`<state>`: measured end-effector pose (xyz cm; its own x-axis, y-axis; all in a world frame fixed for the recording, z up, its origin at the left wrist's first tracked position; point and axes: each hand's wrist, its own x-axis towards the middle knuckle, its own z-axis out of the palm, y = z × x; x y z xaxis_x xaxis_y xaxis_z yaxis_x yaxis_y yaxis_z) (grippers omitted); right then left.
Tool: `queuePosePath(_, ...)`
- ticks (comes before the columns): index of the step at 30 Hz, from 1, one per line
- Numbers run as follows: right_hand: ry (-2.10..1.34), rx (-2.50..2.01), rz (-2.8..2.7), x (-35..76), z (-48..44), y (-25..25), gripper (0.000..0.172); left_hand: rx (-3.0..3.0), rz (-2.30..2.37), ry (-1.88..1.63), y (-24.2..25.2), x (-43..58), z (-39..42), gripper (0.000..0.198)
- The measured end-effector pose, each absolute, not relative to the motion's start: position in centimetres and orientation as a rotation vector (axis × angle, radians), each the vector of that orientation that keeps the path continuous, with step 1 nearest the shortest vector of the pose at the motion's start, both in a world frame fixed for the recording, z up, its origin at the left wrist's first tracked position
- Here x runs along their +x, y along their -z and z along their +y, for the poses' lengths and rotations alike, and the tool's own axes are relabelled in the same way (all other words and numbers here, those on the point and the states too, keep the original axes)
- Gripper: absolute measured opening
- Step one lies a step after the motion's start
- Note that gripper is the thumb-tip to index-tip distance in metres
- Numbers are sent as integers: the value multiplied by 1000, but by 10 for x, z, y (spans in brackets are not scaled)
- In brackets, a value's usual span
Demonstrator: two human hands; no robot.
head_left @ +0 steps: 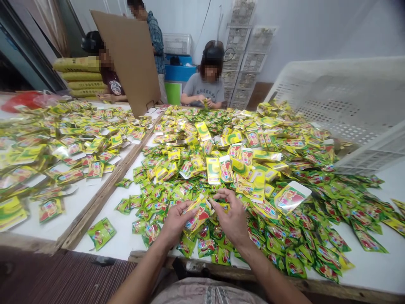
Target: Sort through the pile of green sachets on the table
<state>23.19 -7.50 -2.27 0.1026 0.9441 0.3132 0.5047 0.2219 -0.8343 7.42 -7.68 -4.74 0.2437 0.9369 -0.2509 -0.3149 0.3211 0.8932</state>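
Note:
My left hand (175, 221) grips a small flat carton (198, 216), yellow and green with a red print, tilted above the heap. At the carton's upper right edge, the thumb and index finger of my right hand (232, 213) come together in a pinch. What lies between those fingertips, if anything, is too small to make out. Shiny green sachets (287, 234) with red prints lie around and under both hands. Just beyond my fingers are loose yellow cartons (213, 171), and a larger-looking carton with a white end (291, 197) rests to the right.
A white perforated crate (344, 93) leans at the right, beside the heap. A wooden strip (107, 192) divides the tabletop, with more yellow packets (71, 147) to its left. Across the table stand a cardboard panel (128, 59) and a person in a grey shirt (204, 86); two more people are behind.

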Motion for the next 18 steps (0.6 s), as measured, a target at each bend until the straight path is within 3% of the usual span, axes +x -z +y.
queuePosePath(10,-678,-1427,-1670,223,-81,31,28,1040,1037,-1073,52,73,-76,30)
queuePosePath(18,-1385,-1221,-1519,214,-73,36,40,1112,1029,-979,54,62,-73,32)
